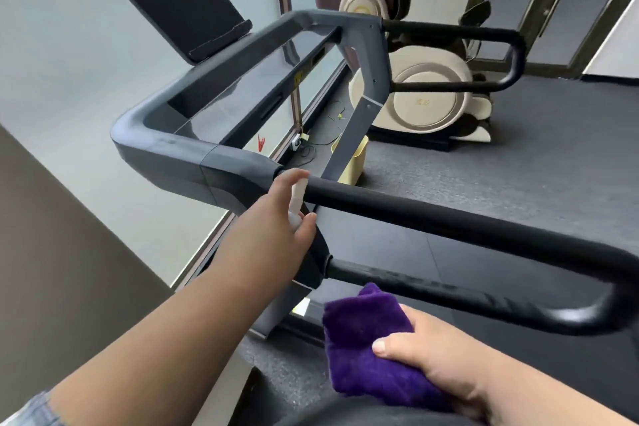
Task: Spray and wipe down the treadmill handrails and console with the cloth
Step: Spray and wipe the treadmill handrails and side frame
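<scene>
Left hand (273, 218) fingers curled round upright spray bottle (298, 199) (nozzle toward handrail (449, 221)).

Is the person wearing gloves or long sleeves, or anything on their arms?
No gloves. Both the left hand and the right hand are bare, with short plain nails and no rings, watch or bracelets showing. Both forearms are bare too. Only a bit of light blue-grey sleeve shows, high up the left arm.
</scene>
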Available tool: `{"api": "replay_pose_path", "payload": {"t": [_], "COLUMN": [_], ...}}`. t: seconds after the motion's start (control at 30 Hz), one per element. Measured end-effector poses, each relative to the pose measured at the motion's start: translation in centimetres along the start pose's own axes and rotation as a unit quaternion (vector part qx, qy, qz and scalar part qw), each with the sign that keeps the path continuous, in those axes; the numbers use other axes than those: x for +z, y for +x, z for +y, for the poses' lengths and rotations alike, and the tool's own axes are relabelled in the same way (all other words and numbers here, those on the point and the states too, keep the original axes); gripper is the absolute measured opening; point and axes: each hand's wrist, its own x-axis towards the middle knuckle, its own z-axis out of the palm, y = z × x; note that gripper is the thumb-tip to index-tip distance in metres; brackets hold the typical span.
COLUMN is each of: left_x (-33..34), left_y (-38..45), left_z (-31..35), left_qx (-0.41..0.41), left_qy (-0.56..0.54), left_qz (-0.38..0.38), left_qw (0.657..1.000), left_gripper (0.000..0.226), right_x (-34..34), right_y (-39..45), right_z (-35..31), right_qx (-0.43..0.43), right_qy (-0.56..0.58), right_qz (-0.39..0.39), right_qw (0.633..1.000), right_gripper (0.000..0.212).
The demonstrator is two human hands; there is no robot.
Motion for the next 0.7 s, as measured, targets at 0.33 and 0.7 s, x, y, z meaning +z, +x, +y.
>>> {"api": "replay_pose_path", "payload": {"t": [0.33, 0.7], "left_x": [-0.1, 1.3], "left_y": [2.8, 2.3], "left_z": [-0.3, 3.4], "left_qx": [0.011, 0.114], "left_qy": [0.009, 0.029], "left_qz": [-0.077, -0.076], "left_qw": [0.997, 0.99], "left_gripper": [0.042, 0.051], "right_x": [1.9, 1.0], "right_y": [1.5, 0.3], "right_z": [0.3, 2.2], "right_qx": [-0.091, -0.089], "right_qy": [0.132, 0.146], "right_qz": [0.144, 0.193], "right_qw": [0.977, 0.966], "right_gripper": [0.032, 0.033]}}
